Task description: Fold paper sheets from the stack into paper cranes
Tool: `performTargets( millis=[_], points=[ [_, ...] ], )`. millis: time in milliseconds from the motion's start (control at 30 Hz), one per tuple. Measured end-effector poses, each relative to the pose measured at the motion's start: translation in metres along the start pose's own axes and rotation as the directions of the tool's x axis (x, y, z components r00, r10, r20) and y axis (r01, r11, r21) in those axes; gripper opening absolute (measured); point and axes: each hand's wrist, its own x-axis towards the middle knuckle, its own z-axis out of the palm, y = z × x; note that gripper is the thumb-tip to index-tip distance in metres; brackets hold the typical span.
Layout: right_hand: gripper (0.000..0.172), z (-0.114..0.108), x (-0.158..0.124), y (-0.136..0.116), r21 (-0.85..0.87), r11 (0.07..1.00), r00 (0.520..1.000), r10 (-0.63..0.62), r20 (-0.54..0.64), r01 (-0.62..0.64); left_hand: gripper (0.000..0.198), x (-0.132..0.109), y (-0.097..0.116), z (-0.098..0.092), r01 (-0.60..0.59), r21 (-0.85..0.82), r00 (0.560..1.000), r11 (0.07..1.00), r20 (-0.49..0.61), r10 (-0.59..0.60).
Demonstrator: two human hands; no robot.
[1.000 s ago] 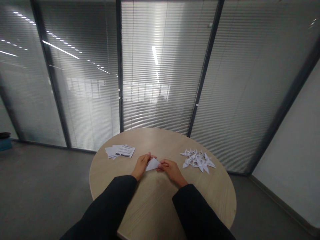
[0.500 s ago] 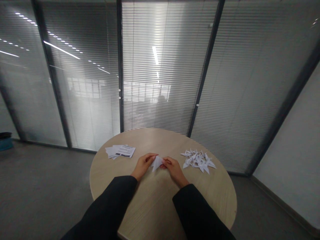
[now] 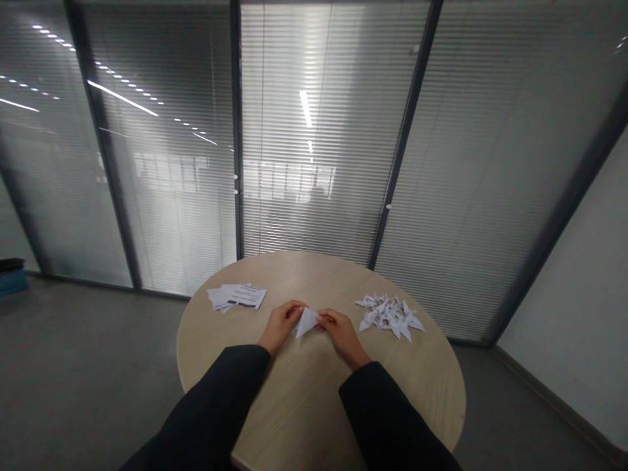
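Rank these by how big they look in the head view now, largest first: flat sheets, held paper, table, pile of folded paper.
1. Table
2. Pile of folded paper
3. Flat sheets
4. Held paper, partly covered by fingers

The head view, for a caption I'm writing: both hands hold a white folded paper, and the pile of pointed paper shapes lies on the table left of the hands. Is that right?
No: the head view shows the pile of pointed paper shapes on the table to the right of the right hand. That hand and the left hand do hold the white folded paper.
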Motion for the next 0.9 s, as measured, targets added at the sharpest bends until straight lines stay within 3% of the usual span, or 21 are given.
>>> performTargets(
  millis=[267,433,600,767,900],
  points=[
    [0.027,-0.001,-0.002,-0.005,-0.182,0.983,0.997,-0.045,-0.062,0.033,0.036,-0.001,-0.002,0.003,0.045,-0.033,0.999,0.998,0.003,-0.044],
    [0.028,-0.003,-0.002,-0.005,-0.231,0.972,0.984,-0.072,-0.162,0.034,0.036,0.000,-0.007,0.005,0.036,-0.007,0.986,0.999,-0.162,-0.036],
    [0.032,-0.001,-0.001,-0.004,-0.139,0.990,0.988,-0.052,-0.147,0.031,0.021,0.002,-0.014,0.003,-0.008,0.077,0.999,0.997,-0.050,0.012],
    [0.035,0.001,-0.002,-0.006,0.005,1.000,0.995,-0.021,-0.101,0.021,0.022,0.003,-0.014,0.001,-0.012,0.034,0.999,0.999,-0.035,0.013],
    [0.036,-0.002,0.000,-0.001,0.006,1.000,0.991,-0.013,-0.130,0.014,0.022,0.003,-0.013,0.001,-0.016,0.011,1.000,1.000,-0.007,0.016]
  ],
)
